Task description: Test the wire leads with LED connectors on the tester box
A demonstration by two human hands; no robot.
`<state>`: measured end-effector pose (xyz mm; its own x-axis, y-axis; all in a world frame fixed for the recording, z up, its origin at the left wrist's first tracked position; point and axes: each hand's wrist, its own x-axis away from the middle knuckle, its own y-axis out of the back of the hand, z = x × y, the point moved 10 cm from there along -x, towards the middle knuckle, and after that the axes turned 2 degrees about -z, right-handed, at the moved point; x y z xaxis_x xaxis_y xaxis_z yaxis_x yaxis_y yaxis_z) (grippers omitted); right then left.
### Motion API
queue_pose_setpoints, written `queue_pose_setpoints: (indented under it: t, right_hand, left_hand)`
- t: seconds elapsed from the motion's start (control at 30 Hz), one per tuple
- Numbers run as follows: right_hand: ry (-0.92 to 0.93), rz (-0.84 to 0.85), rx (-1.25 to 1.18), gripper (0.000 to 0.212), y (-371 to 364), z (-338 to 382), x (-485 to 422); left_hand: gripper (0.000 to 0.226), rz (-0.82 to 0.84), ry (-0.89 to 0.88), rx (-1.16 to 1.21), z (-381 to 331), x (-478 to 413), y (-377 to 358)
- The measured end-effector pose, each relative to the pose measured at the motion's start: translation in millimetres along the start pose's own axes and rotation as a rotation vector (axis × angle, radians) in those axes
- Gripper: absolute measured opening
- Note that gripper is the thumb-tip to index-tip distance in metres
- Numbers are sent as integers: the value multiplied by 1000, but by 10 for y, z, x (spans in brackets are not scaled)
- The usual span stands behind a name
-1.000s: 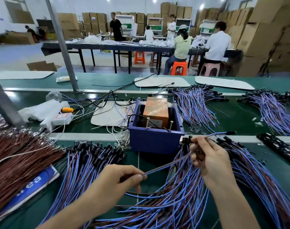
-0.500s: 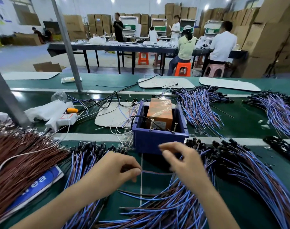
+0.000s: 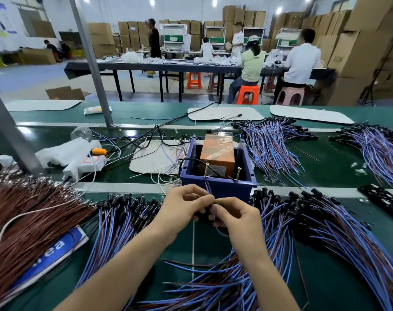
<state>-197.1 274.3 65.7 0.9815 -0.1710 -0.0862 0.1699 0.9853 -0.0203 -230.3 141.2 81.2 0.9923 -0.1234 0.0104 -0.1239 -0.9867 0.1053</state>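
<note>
The tester box [image 3: 218,187] is a blue tray holding an orange block [image 3: 218,153], with two upright metal pins at its near wall. Just in front of it my left hand [image 3: 182,207] and my right hand [image 3: 238,216] meet. Both pinch one blue and brown wire lead [image 3: 207,188], whose bare ends point up toward the box's near wall. The lead's black LED connector sits mostly hidden between my fingers. A pile of blue and brown leads [image 3: 325,239] with black connectors lies to the right, another pile [image 3: 119,221] to the left.
Brown wires [image 3: 27,221] cover the near left over a blue and white sheet [image 3: 52,250]. A white power strip [image 3: 87,163] and white bags lie at left. More lead bundles [image 3: 271,144] lie behind the box. A metal post [image 3: 90,61] rises at back left. People sit at a far table.
My hands have come together in front of the box. The lead, stretched out between them a second ago, is now held short with its ends pointing up at the box.
</note>
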Motion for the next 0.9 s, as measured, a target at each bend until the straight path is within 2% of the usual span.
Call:
queue_pose_setpoints:
  t: [0.17,0.27,0.63,0.9]
  right_hand:
    - [-163,-215,-270,13,179,-242,-95]
    - [-187,-305,-316,10,264,-299,-123]
    - [-138,-291,-263,11,247,-268,-133]
    - [-129,-371,-290,11,320,-282,-103]
  left_hand:
    - [10,-18,117,124,189,-154,-102]
    - [8,-57,127,153,212,-229,-89]
    - [16,-166,124,220,251,-294,35]
    - [14,-172,112,246,255,-283,65]
